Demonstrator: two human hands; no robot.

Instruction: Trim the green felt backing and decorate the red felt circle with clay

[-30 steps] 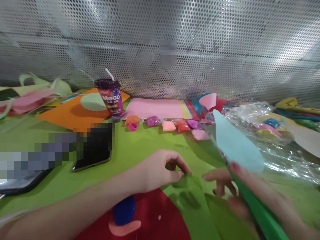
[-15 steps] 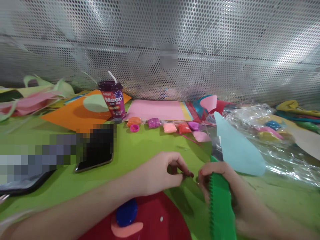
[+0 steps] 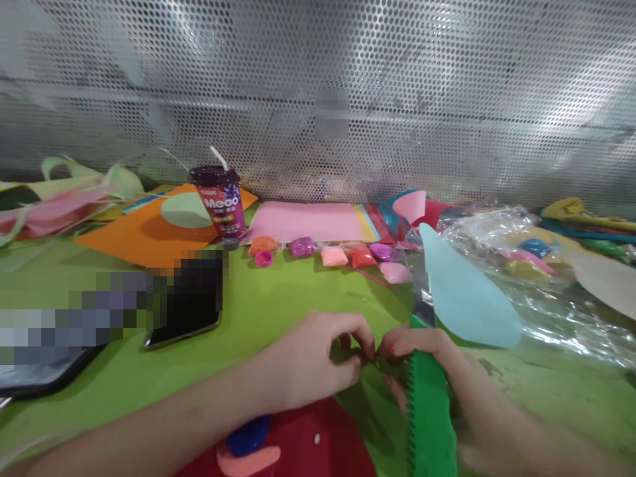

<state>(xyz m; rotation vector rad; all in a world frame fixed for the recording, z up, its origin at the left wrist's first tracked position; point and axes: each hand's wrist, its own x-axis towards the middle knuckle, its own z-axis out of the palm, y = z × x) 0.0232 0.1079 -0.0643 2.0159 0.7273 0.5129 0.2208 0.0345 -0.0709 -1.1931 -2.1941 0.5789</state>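
Note:
My right hand (image 3: 442, 371) is wrapped round a green-handled utility knife (image 3: 430, 404) with a toothed edge; its metal blade points away from me. Thumb and fingertips of my left hand (image 3: 318, 358) are pinched together, almost meeting my right fingertips, around something too small and dark to make out. Below my left wrist lies a red disc (image 3: 318, 457), partly cut off by the frame's bottom. On it are a blue round piece (image 3: 248, 437), a salmon curved strip (image 3: 251, 460) and a small white dot (image 3: 317, 438).
Bagged clay lumps (image 3: 334, 256) line the green table behind my hands. A drink cup (image 3: 221, 205) with a straw stands back left, near a black phone (image 3: 191, 298). Pale blue paper (image 3: 467, 291) and crinkled clear plastic (image 3: 561, 324) lie to the right; a perforated metal panel (image 3: 318, 66) rises behind.
My right hand, with the knife, has moved slightly left, so its fingertips are now closer to those of my left hand. The whole view has shifted a little.

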